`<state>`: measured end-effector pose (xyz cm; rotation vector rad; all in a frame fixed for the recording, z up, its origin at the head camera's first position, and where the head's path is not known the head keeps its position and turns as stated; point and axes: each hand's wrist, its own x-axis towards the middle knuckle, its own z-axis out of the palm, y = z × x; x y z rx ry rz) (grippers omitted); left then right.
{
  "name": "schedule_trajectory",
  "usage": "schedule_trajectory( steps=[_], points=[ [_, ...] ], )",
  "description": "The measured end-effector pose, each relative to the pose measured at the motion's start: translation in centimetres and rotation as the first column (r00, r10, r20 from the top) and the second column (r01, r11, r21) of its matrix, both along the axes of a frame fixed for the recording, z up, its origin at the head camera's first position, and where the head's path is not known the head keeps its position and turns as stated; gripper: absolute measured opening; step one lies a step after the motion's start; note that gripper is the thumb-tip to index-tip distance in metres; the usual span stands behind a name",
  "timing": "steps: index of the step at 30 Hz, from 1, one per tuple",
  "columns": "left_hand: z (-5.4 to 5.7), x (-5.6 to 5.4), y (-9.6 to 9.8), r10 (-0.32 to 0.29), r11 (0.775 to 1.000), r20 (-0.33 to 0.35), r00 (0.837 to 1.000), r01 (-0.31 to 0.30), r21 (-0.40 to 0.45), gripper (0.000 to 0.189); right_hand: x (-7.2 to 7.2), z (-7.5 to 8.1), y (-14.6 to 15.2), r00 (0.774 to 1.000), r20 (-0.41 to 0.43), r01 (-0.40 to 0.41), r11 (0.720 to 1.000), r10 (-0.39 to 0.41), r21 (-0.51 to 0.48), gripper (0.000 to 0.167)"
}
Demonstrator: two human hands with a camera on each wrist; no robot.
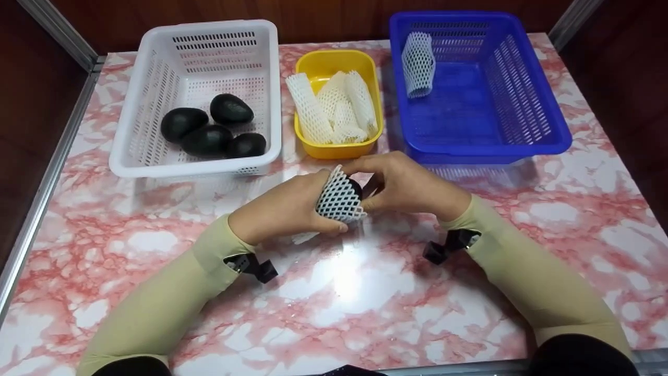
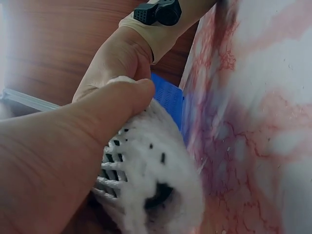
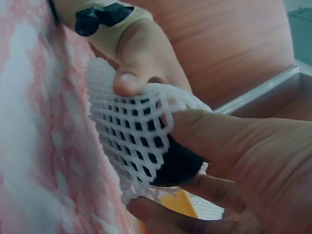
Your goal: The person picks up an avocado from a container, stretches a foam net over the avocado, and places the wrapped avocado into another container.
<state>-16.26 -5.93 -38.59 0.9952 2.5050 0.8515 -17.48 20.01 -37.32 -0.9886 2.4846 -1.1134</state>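
White basket (image 1: 198,168): beyond the left hand's fingers and off to their left; contains loose avocados (image 1: 209,140), count four, grouped at its near right part, adjoining one another.
Yellow tub (image 1: 339,152): just beyond the fingers of both hands; contains white foam nets (image 1: 313,112), at least three, overlapping, exact count not certain; one leans over the left rim.
Blue basket (image 1: 464,128): beyond the right hand's fingers; contains one netted piece (image 1: 419,65), against its left wall, lengthwise away from the fingers.
Held avocado (image 3: 178,163): count one, between the two hands, partly inside a foam net (image 1: 339,201); bare dark end points toward the right fingers, long axis running roughly from the left hand to the right.
Left hand (image 1: 295,203): fingers and thumb curled around net and fruit, thumb on the near side.
Right hand (image 1: 404,185): thumb and fingers bent close, gripping the net's edge by the bare end.
Table (image 1: 250,329): red-and-white marbled top, beneath the fingers.
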Motion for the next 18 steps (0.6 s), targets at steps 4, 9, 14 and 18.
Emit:
schedule_trajectory(
  steps=[4,9,14,18],
  points=[
    [0.3,-0.1,-0.3,0.013,1.0,-0.006,1.0,-0.013,0.016,0.097,-0.2,0.1,0.3,0.999,0.009,0.041,0.999,-0.041,-0.02,0.057],
    [0.7,-0.4,-0.8,0.002,0.999,-0.03,1.0,-0.003,-0.052,0.093,-0.5,0.6,1.0,0.992,0.089,0.091,0.995,-0.088,-0.027,0.055],
    [0.7,-0.4,-0.8,0.02,0.994,-0.026,0.999,-0.023,-0.111,0.057,-0.5,1.0,1.2,0.983,0.142,0.118,0.993,-0.116,-0.006,0.052],
    [0.8,-0.3,-0.7,0.022,0.994,-0.006,1.0,-0.023,-0.106,0.056,-0.4,1.2,1.0,0.981,0.147,0.124,0.992,-0.126,0.021,0.049]
  ],
)
